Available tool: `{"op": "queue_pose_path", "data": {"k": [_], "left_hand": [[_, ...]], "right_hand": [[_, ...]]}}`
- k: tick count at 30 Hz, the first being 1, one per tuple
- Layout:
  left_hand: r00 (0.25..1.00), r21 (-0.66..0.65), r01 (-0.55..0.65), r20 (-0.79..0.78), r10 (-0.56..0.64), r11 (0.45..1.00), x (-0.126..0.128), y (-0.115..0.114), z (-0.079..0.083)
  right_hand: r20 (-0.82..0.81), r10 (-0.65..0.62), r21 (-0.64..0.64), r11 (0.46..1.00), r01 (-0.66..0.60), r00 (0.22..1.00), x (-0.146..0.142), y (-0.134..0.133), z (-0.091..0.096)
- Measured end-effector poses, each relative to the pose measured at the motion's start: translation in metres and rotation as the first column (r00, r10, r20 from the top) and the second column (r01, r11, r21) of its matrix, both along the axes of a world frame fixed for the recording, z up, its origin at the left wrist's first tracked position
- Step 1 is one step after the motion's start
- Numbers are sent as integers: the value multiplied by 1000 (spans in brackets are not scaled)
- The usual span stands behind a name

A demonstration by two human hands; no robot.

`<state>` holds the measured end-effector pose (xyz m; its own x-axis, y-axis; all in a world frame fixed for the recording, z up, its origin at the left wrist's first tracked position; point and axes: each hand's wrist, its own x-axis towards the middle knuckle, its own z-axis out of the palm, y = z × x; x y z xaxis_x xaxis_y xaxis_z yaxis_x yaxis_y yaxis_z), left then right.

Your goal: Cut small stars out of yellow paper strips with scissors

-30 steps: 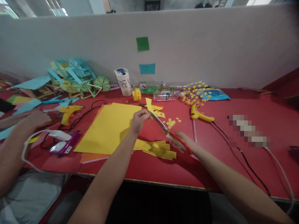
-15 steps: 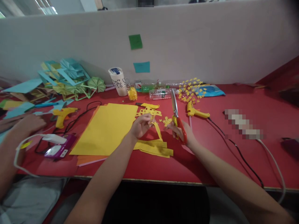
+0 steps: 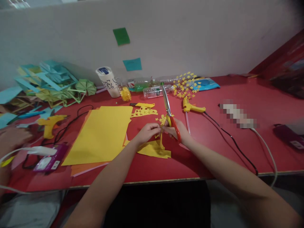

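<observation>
Head view: the left hand (image 3: 150,131) pinches a narrow yellow strip (image 3: 161,141) above the desk (image 3: 201,145); the right hand (image 3: 178,130), gripping scissors (image 3: 168,111), meets it there. Cut stars (image 3: 162,119) lie heaped just beyond — finished — while flat strips (image 3: 154,149) and yellow sheets (image 3: 102,133) look uncut.

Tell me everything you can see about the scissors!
The scissors have long, shiny, silvery blades that look like metal, and red and yellow handles that look like plastic. The blades look shut, or nearly so, with their tips pointing toward the pale wall. The right hand holds them by the handles, seemingly raised above the red table.
</observation>
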<state>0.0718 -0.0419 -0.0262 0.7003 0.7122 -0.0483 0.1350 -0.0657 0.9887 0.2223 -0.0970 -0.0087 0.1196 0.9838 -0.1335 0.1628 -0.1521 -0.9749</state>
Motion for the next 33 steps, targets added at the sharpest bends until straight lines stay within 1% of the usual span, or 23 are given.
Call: {"op": "queue_pose_path", "data": {"k": [3,6,9,11,13,15,18,21,22,24,26,27,30,33], "left_hand": [[1000,3,7,-8,-7,1000,1,0,1],[1000,-12,3,-9,-4,1000,1,0,4],[999,-27,-45,10,46,999,-2,1,6],[995,-42,-85,48,87,995,-4,3,6],[988,-74,-113,99,120,991,-5,4,5],[979,-120,-126,144,143,985,-5,5,4],[968,-194,-119,195,157,974,-4,5,5],[959,-245,-98,234,157,965,-5,6,5],[957,-258,-90,246,155,962,-5,6,4],[951,-285,-73,269,153,956,-6,7,4],[947,-318,-48,286,144,947,-7,7,4],[948,-334,-34,287,136,942,-7,6,5],[961,-375,14,261,91,927,-6,3,6],[961,-395,9,258,102,919,-4,1,7]], "right_hand": [[-23,3,-20,1000,-4,1000,-2,0,0],[-17,-26,-14,1000,26,1000,-1,0,2],[5,-56,35,998,56,998,4,3,2],[-6,-105,75,992,105,994,11,8,0],[9,-143,99,985,142,990,19,15,-5],[37,-193,84,978,189,980,27,23,-13],[84,-186,57,982,181,979,34,31,-22],[127,-189,31,982,187,974,32,29,-21],[118,-180,20,984,179,977,30,26,-18],[66,-98,5,995,98,993,23,18,-11],[21,62,6,998,-62,998,17,10,-5],[-10,119,18,993,-119,993,14,8,-3],[2,162,35,986,-162,987,10,5,-3],[-63,190,34,981,-189,980,9,8,-7]]}}
